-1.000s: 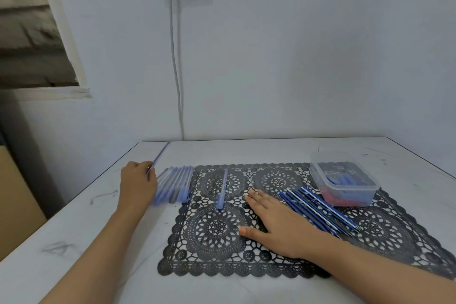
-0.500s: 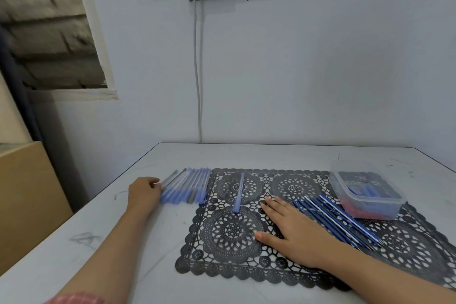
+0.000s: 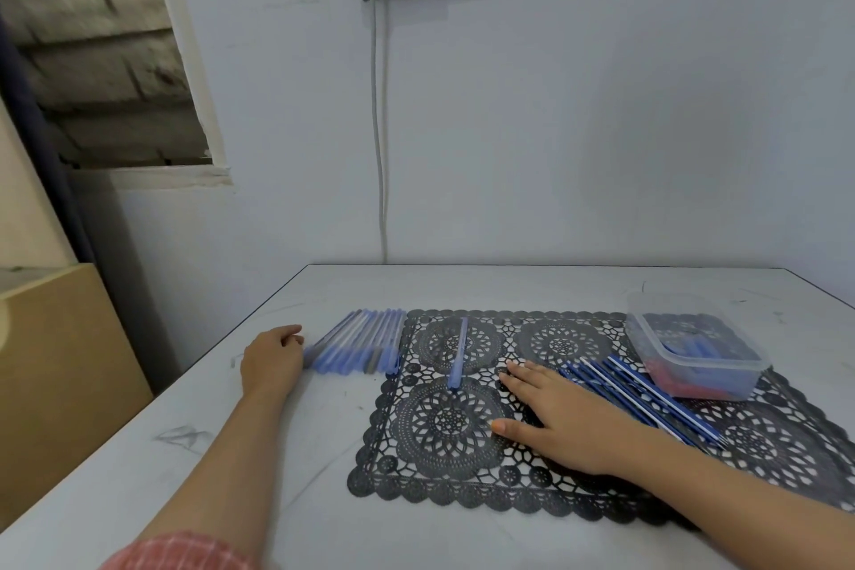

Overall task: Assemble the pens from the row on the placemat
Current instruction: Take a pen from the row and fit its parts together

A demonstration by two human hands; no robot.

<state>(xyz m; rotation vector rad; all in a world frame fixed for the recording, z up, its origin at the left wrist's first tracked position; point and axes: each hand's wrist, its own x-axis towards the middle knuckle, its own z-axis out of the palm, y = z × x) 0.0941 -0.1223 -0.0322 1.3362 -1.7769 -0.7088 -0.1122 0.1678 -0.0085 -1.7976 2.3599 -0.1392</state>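
Note:
A black lace placemat point(image 3: 444, 426) lies on the white table. One pale blue pen barrel point(image 3: 459, 352) lies alone on its left part. A bunch of thin blue-and-white refills point(image 3: 641, 396) lies on its right part. Left of the mat, several blue pens point(image 3: 358, 343) lie side by side on the bare table. My left hand point(image 3: 273, 359) rests beside that row with fingers curled, fingertips at the leftmost pen. My right hand point(image 3: 555, 419) lies flat on the mat, fingers spread, between the lone barrel and the refills, holding nothing.
A clear plastic tub point(image 3: 694, 349) with blue and red parts stands on the mat's far right corner. The table point(image 3: 509, 287) meets a white wall, where a cable point(image 3: 380, 130) hangs from a socket. A tan board point(image 3: 55, 375) stands at the left.
My left hand held a pen lifted above the table, then lowered it onto the left end of the pen row. The camera view shifted left. My right hand stayed flat on the mat.

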